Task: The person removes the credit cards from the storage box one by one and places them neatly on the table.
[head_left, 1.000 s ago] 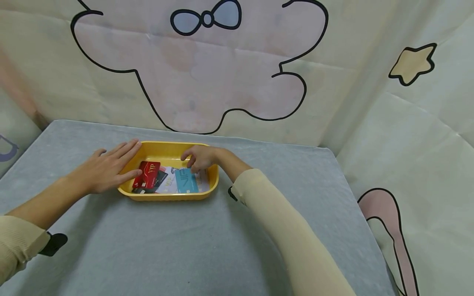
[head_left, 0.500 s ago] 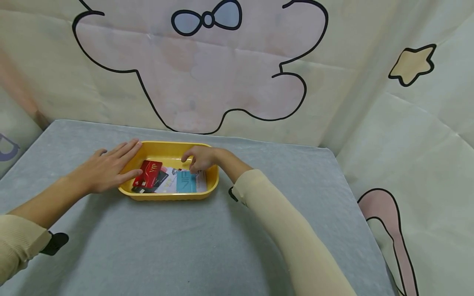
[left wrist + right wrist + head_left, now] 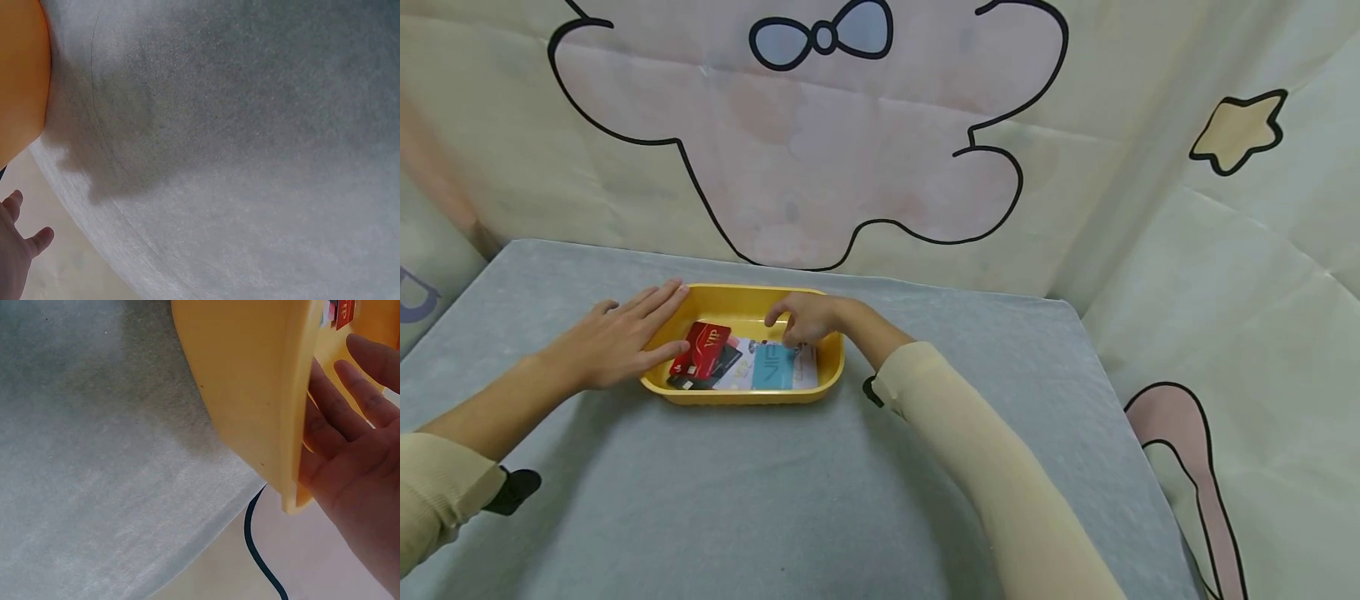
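A yellow plastic tray point(image 3: 741, 398) stands on the cloth-covered table with several cards inside. My left hand point(image 3: 617, 342) lies over the tray's left rim, fingers straight and thumb reaching to the red VIP card point(image 3: 706, 348). That red card overlaps a dark card point(image 3: 726, 362) at the left. Toward the right, a light blue card point(image 3: 772, 367) lies over pale printed cards point(image 3: 737, 371). My right hand point(image 3: 808, 319) reaches in over the right rim, fingers bent loosely downward with tips at the blue card's upper edge. In the right wrist view, its palm shows no card in it.
Grey-blue cloth covers the table point(image 3: 737, 500), whose far edge runs just behind the tray. A printed curtain point(image 3: 880, 183) hangs behind and continues along the right side.
The blue card has slid slightly left and straightened, and the red card has shifted slightly up and right. My right fingers have moved a little; my left hand has stayed in place.
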`<state>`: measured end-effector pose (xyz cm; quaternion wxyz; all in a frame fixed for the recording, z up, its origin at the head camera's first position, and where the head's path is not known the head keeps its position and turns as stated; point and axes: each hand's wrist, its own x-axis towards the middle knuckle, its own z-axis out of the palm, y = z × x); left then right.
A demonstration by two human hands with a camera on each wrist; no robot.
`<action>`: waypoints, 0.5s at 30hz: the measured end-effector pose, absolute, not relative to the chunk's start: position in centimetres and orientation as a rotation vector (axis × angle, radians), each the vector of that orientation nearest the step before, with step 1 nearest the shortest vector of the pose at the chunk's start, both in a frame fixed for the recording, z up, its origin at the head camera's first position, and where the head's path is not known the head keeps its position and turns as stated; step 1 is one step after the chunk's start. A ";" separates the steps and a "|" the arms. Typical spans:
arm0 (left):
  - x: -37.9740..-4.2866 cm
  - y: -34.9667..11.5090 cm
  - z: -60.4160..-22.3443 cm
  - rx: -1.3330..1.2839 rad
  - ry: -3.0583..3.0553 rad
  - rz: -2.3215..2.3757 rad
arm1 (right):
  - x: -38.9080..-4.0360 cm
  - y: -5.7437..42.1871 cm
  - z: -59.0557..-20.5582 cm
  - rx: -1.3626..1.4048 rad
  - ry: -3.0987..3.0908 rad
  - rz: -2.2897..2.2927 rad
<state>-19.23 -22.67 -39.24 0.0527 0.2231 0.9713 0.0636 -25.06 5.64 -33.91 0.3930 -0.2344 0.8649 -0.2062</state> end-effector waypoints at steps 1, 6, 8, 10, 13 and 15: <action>-19.2 -22.7 -39.2 0.680 2.952 0.196 | -25.0 5.6 -33.8 -0.599 2.195 -0.521; -19.2 -22.7 -39.2 0.682 2.947 0.198 | -25.0 5.6 -33.7 -0.649 2.202 -0.482; -19.2 -22.6 -39.2 0.681 2.946 0.196 | -25.0 5.5 -33.8 -0.696 2.208 -0.454; -19.2 -22.6 -39.2 0.676 2.945 0.192 | -25.0 5.4 -33.8 -0.752 2.220 -0.414; -19.2 -22.6 -39.2 0.672 2.944 0.189 | -25.0 5.3 -33.9 -0.803 2.232 -0.375; -19.2 -22.6 -39.2 0.672 2.943 0.190 | -25.0 5.3 -33.9 -0.817 2.240 -0.364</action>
